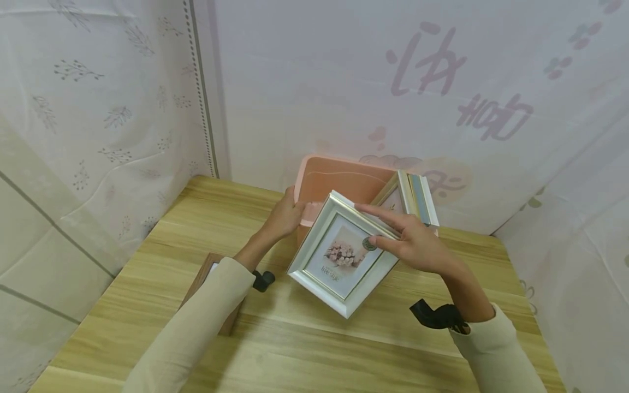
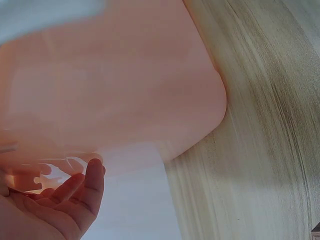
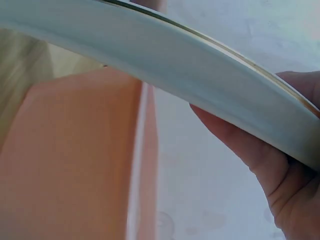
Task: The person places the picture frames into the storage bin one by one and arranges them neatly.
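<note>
Right hand [image 1: 417,240]: pinching white picture frame [image 1: 339,262] by its upper-right edge, thumb on front
White picture frame: centre of head view, tilted, flower print showing, overlapping the bin's front
Left hand [image 1: 284,218]: gripping pink bin [image 1: 354,177] at left rim
Stacked frames [image 1: 419,199]: in bin, right of centre
Brown frame [image 1: 230,323]: lower left, on worktop [image 1: 314,357], partly under left sleeve [image 1: 196,327]
</note>
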Demonstrator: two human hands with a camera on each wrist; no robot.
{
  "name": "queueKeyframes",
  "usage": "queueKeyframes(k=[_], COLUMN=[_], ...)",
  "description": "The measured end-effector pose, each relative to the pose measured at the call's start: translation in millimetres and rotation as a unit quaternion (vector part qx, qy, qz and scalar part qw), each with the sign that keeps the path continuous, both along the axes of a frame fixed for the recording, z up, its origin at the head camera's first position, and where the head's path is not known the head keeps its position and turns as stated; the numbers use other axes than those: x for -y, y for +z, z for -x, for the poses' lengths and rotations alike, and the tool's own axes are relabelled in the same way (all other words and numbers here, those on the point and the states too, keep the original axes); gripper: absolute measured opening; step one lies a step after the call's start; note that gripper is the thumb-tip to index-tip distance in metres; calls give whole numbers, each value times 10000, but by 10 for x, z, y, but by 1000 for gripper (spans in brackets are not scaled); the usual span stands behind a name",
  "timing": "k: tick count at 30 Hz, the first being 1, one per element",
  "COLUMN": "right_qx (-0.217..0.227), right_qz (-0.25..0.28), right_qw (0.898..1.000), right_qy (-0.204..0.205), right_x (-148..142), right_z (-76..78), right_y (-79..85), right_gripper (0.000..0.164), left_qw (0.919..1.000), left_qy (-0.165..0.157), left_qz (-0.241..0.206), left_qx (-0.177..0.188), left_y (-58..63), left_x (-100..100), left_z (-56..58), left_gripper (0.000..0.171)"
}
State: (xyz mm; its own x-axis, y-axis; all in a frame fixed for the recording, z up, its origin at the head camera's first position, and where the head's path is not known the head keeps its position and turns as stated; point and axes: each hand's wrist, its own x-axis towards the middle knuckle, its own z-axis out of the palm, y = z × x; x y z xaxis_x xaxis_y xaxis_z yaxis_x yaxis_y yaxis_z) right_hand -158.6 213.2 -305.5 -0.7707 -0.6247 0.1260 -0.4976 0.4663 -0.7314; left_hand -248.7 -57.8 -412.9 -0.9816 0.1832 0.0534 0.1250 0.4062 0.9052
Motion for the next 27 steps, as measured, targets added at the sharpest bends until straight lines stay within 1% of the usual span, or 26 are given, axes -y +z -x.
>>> queueKeyframes(k=[1, 4, 7, 9, 14, 16, 21, 23, 27], right_qx=[58, 0, -225, -294, -257, -292, -175, -145, -246], right_qz=[56, 203, 294, 395, 693, 779, 1043, 1105, 1250], right_qw=[9999, 9995, 9984, 9973, 9944, 9933, 9901, 9879, 9814], right_qy=[-85, -261, -434, -535, -762, -805, -925, -1078, -1439], right_x=[-6, -17, -32, -46, -88, -104, -167, -197, -229], right_z=[0, 4, 13, 21, 45, 57, 64, 62, 82], right_y=[24, 99, 161, 192, 237, 248, 283, 305, 354], right_gripper=[62, 62, 63, 63, 65, 65, 63, 63, 61], left_qw=[10000, 10000, 10000, 10000, 9999, 9999, 9999, 9999, 9999], left_qy=[-7, -25, -28, -8, -1, -11, -47, -65, -30], left_qz=[-16, -6, 16, 64, 156, 159, 127, 114, 149], left_qx=[6, 17, -3, -21, 2, 2, -54, -56, -22], left_y=[0, -3, -2, -1, 11, 13, 10, 9, 5], left_x=[0, 4, 6, 8, 13, 13, 10, 11, 8], left_z=[1, 2, 3, 2, -10, -14, -18, -20, -18], left_gripper=[53, 53, 54, 54, 54, 55, 55, 55, 55])
